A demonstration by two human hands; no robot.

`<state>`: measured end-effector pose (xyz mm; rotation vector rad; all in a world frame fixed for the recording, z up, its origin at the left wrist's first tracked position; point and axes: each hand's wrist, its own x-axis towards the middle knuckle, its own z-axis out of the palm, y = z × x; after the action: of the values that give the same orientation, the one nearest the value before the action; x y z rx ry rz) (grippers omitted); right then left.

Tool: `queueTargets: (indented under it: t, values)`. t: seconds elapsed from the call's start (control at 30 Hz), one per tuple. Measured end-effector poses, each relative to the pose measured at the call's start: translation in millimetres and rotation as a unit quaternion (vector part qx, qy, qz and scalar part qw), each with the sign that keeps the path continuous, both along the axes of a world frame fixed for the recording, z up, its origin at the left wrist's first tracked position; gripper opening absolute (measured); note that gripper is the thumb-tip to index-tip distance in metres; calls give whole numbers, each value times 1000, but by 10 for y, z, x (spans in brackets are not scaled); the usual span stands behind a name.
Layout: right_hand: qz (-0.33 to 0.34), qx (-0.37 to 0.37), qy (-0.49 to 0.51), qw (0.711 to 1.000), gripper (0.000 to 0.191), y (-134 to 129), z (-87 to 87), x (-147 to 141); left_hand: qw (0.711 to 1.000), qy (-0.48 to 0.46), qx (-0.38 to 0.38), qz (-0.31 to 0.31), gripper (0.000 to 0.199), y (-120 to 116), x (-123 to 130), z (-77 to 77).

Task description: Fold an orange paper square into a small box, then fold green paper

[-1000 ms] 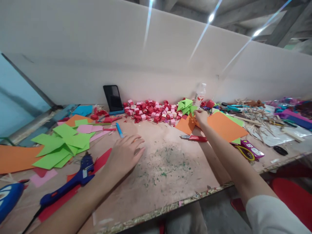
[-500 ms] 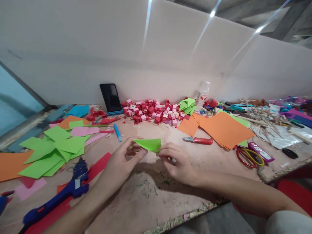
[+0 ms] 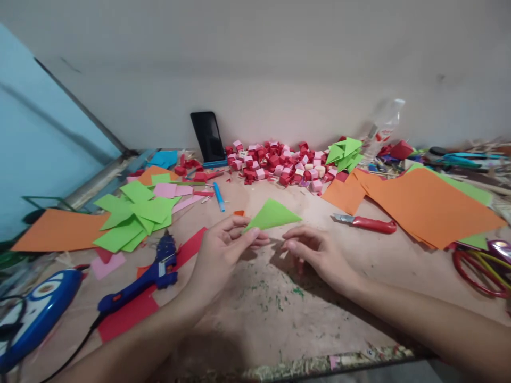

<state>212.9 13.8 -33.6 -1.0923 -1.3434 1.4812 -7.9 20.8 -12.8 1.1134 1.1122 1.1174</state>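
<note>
A folded green paper triangle [image 3: 273,214] is held up over the middle of the table. My left hand [image 3: 229,242] pinches its left corner between thumb and fingers. Just right of the paper, my right hand [image 3: 313,252] has its fingers curled, not touching the triangle; whether anything small is between them is hidden. Loose green paper squares [image 3: 138,213] lie in a pile to the left, and several folded green pieces [image 3: 345,154] are heaped at the back right.
A blue glue gun [image 3: 139,282] rests on red paper at the left. The red cutter knife [image 3: 369,223], orange sheets [image 3: 431,205] and scissors [image 3: 479,274] lie at the right. Behind are a propped phone [image 3: 207,135], small red and pink pieces [image 3: 279,162] and a bottle [image 3: 385,130].
My right hand has let go of the green paper and moved off it. The triangle is tilted differently, its point now up. The view has turned left, showing a blue-and-white device.
</note>
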Motion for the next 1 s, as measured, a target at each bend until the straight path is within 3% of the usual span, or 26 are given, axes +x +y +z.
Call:
queueTargets:
  t: [0.1, 0.3, 0.43, 0.57, 1.0]
  values:
    - [53, -31, 17, 998, 37, -11, -2, -35, 998, 5, -15, -68, 27, -61, 58, -2]
    - [1, -33, 39, 999, 45, -23, 15, 1, 981, 111, 17, -161, 17, -141, 130, 29]
    - [47, -19, 8, 999, 47, -19, 38, 18, 981, 132, 46, -134, 18, -107, 117, 25]
    - [61, 6, -1, 998, 46, -7, 23, 17, 987, 129, 5, -99, 24, -94, 108, -5]
    - [69, 18, -1, 997, 34, 7, -58, 13, 982, 155, 5, -112, 26, -95, 110, -7]
